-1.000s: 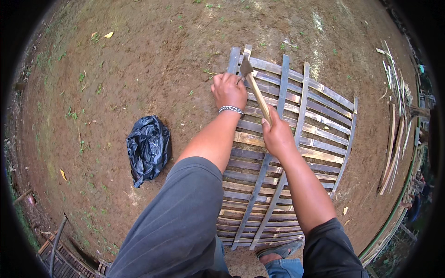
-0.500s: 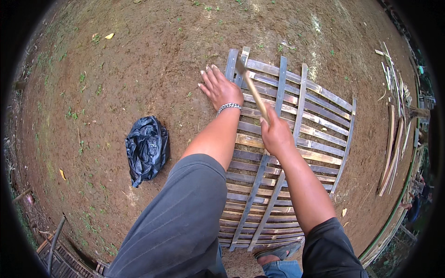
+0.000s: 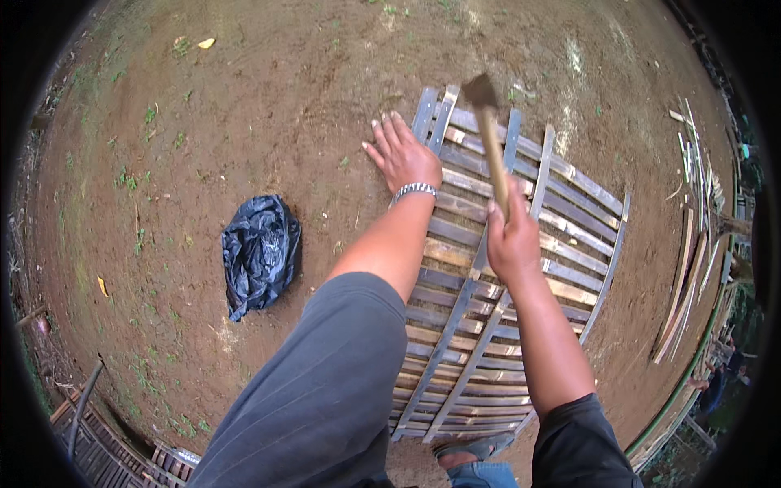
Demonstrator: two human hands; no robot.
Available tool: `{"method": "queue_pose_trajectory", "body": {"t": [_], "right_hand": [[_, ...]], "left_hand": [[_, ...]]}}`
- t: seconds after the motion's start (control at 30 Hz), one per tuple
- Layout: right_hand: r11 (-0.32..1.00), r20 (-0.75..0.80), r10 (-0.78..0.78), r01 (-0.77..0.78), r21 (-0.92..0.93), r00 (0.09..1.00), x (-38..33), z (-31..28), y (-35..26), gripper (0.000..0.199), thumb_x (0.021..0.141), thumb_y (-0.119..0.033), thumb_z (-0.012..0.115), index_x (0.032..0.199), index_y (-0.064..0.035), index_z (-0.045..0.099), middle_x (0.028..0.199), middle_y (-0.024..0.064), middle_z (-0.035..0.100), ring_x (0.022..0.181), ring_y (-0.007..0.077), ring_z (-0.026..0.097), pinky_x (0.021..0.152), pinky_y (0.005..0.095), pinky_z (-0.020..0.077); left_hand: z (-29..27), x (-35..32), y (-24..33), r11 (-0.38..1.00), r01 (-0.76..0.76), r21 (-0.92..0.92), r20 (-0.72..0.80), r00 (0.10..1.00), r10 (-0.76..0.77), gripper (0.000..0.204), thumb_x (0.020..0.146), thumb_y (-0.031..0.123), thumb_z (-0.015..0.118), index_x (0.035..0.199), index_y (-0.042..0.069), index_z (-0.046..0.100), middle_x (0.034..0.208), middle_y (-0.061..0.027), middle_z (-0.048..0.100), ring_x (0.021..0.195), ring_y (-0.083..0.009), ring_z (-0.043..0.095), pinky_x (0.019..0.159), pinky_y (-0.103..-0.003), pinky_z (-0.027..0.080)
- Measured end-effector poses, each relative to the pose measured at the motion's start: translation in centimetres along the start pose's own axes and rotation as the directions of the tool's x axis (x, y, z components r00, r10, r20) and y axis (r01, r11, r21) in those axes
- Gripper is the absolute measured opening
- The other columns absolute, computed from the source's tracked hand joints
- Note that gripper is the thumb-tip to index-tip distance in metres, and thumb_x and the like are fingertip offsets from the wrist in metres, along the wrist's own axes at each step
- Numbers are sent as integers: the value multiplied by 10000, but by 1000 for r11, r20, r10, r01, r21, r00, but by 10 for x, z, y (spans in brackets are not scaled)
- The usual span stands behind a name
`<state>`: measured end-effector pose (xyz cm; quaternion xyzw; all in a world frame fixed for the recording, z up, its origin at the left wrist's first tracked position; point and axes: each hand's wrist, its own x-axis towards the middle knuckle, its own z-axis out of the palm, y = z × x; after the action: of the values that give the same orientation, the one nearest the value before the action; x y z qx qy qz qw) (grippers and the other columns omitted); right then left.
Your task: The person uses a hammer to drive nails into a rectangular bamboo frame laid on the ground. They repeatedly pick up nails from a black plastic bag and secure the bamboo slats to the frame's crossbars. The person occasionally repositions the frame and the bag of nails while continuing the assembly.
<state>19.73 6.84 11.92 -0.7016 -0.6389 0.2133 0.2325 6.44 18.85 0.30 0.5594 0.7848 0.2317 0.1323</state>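
A panel of split-bamboo slats (image 3: 457, 254), crossed by long strips, lies on the ground before me. My right hand (image 3: 514, 240) is closed round the wooden handle of a hammer (image 3: 493, 146). Its dark head, blurred by motion, is raised over the panel's far left part. My left hand (image 3: 407, 159) rests at the panel's left edge, fingers spread out and away from it, next to the paired edge strips (image 3: 435, 122). Small dots like nail heads show along those strips. What lies under my left palm is hidden.
A crumpled black plastic bag (image 3: 260, 256) sits on the bare soil to the left. Loose bamboo strips (image 3: 682, 281) lie in a pile at the right. My sandalled foot (image 3: 476, 449) is by the panel's near edge. A slatted bamboo structure (image 3: 106, 447) stands at the lower left.
The hammer has swung up from the far left strips, its head now raised and further right. My left hand stays at the panel's left edge. The whole view has shifted slightly.
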Motion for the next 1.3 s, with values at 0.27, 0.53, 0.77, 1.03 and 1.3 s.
{"method": "queue_pose_trajectory", "body": {"t": [0.27, 0.53, 0.77, 1.03, 1.3], "right_hand": [[993, 176, 117, -111, -40, 977, -13, 15, 13, 555, 971, -131, 601, 1496, -141, 422, 1171, 287, 671, 979, 485, 680, 811, 541, 555], [991, 22, 42, -44, 128, 999, -15, 19, 8, 526, 993, -165, 575, 1493, -153, 411, 1049, 289, 695, 931, 486, 678, 766, 544, 552], [977, -136, -86, 110, 180, 987, 2, 8, -15, 535, 981, -113, 596, 1483, -57, 417, 1132, 298, 672, 956, 468, 685, 787, 480, 557], [967, 230, 249, -227, -118, 941, -63, 6, 45, 537, 977, -177, 597, 1484, -157, 419, 1001, 320, 683, 902, 514, 668, 775, 570, 541], [873, 171, 478, -487, 12, 862, -307, -66, -20, 528, 988, -203, 603, 1473, -61, 451, 1157, 296, 670, 1070, 477, 661, 888, 484, 543]], "left_hand": [[5, -3, 1, 999, 0, -48, -16, 1000, -1, 659, 913, 114, 537, 1530, -5, 338, 1600, -163, 364, 1541, -328, 220, 1255, -565, 86], [0, -7, 1, 999, 15, -41, 34, 999, -14, 673, 912, 127, 563, 1530, -4, 332, 1587, -159, 381, 1534, -322, 235, 1257, -563, 81], [1, -1, -4, 999, 13, -33, -12, 1000, -14, 682, 898, 100, 571, 1529, 6, 331, 1583, -156, 380, 1528, -320, 248, 1260, -551, 98], [9, -18, 3, 965, -59, -254, -133, 991, 26, 621, 882, 43, 505, 1491, 17, 390, 1535, -164, 434, 1503, -326, 303, 1255, -542, 146], [-24, -22, -27, 883, -250, -398, -242, 957, 162, 529, 889, 63, 528, 1415, 19, 493, 1464, -186, 500, 1426, -347, 396, 1219, -515, 243]]}}
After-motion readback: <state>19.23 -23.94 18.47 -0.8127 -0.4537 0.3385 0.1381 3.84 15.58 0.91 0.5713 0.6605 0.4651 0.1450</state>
